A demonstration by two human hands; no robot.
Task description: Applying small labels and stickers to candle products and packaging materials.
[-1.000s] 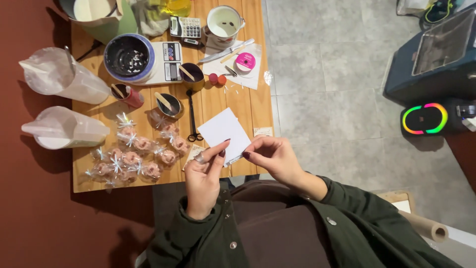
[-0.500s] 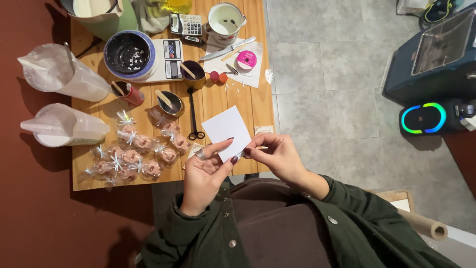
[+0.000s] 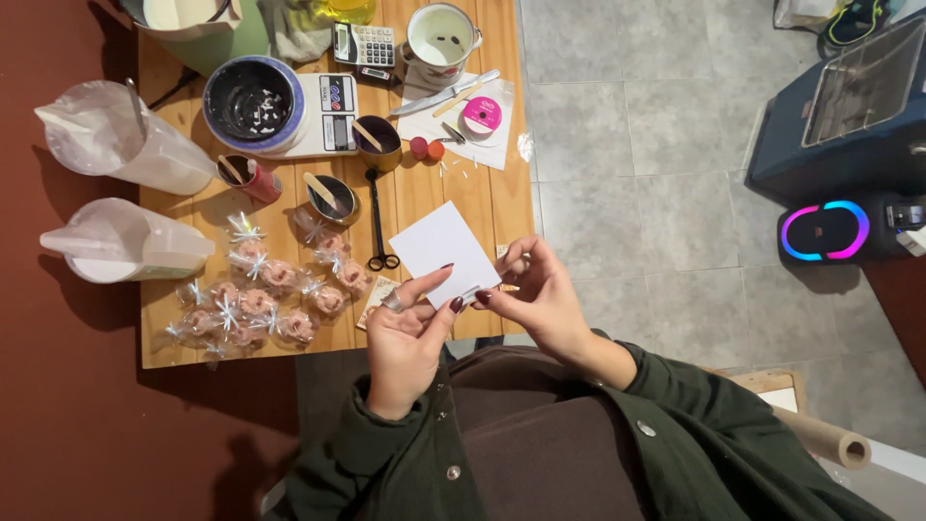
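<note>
Held a white card point(image 3: 444, 253) over the near edge of the wooden table point(image 3: 482, 183), pinched at its near corner between thumb and forefinger of the left hand point(image 3: 410, 328), remaining fingers loosely curled, a ring on one. Closed the right hand point(image 3: 536, 289) at the same corner, fingertips point(image 3: 482, 297) meeting the left thumb there on what looked like a small clear piece, too small to tell what. Lay just beyond the left fingers: black scissors point(image 3: 378, 224) and a cluster of pink wrapped sweets point(image 3: 260, 301) tied in clear film. Stood farther out from the fingers: a kitchen scale point(image 3: 328, 111) bearing a dark bowl point(image 3: 249, 100), a calculator point(image 3: 363, 44), a pink ribbon spool point(image 3: 481, 116) and two plastic jugs point(image 3: 121, 241), well apart from both hands.
</note>
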